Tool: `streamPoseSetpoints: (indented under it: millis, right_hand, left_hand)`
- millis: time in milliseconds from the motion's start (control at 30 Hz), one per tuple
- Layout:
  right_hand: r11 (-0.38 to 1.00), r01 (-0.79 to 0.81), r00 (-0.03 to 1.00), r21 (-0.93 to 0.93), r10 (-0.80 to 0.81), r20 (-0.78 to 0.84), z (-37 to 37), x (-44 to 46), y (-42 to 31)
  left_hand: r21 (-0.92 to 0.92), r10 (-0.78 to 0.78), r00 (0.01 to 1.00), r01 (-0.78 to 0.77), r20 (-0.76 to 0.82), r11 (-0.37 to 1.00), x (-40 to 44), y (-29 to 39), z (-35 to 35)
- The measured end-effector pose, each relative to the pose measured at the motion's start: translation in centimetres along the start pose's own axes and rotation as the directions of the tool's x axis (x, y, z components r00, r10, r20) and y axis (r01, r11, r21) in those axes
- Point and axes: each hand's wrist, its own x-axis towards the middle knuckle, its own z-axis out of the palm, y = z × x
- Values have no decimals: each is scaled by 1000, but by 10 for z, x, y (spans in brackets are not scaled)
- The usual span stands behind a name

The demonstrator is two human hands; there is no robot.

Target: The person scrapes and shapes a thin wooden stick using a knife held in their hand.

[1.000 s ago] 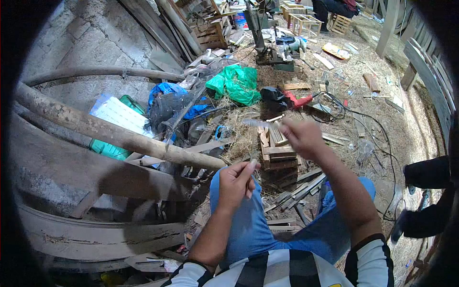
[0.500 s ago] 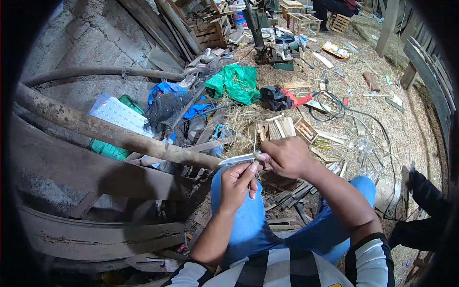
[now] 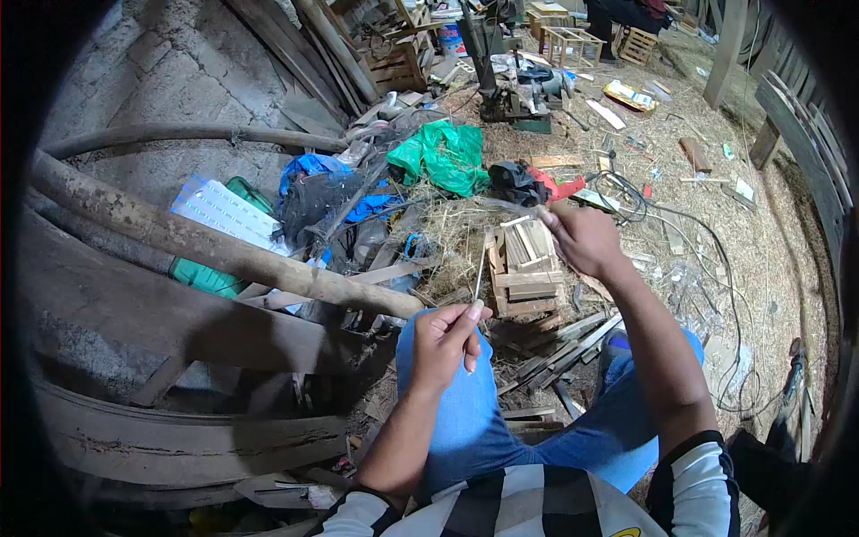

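My left hand [image 3: 447, 345], above my left knee, pinches a thin pale stick [image 3: 482, 274] that points up and away from me. My right hand [image 3: 586, 240] is raised to the right and farther forward, closed on the light handle of a knife [image 3: 540, 212]. The knife's blade is smeared by motion and points left. The two hands are well apart. Between and beyond them, small wooden slats [image 3: 530, 246] lie piled on a wooden block or crate [image 3: 528, 305] on the floor.
A long wooden pole [image 3: 206, 246] crosses the left side. Beyond the slats lie a green plastic bag [image 3: 445, 158], a red power tool [image 3: 559, 186] and black cables [image 3: 698, 224]. Another person's dark-clothed legs [image 3: 608, 22] show at the top. A dark shape is at the lower right.
My right hand has moved with the knife away from my left hand, forward and to the right. My left hand has stayed nearly still. The dark shape at the right has shifted lower.
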Motion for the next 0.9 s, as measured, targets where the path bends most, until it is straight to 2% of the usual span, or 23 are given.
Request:
streamPoseSetpoints:
  millis: [67,133,167,233,267,333,567,733,900]
  right_hand:
    - [999,3,1000,41,-2,-26,-1,-2,-3]
    - [988,90,994,125,-81,-73,9,-14,-22]
    - [960,219,973,174,-201,-117,11,-23,-35]
    - [929,328,943,172,-331,-12,12,-36,-57]
    - [929,328,944,174,-331,-12,12,-40,-65]
    - [893,416,904,175,-427,34,13,-45,-75]
    - [881,440,891,177,-453,40,17,-43,-74]
    - [868,458,877,190,-476,60,13,-43,-76]
    - [871,467,873,152,-482,80,9,-44,-78]
  left_hand:
    - [2,-6,1000,6,-17,1000,-1,0,2]
    - [-8,4,998,-4,-59,1000,0,2,4]
    - [-7,3,998,-3,-59,1000,1,3,5]
    - [-9,4,996,-4,-92,1000,2,3,6]
    - [-7,2,996,-3,-92,1000,2,2,7]
    - [-45,70,991,-75,-119,996,3,-1,9]
    - [-26,76,994,-78,-83,997,2,-4,7]
    - [87,135,986,-126,-98,988,2,-14,6]
    - [59,124,988,-119,-94,991,0,-10,7]
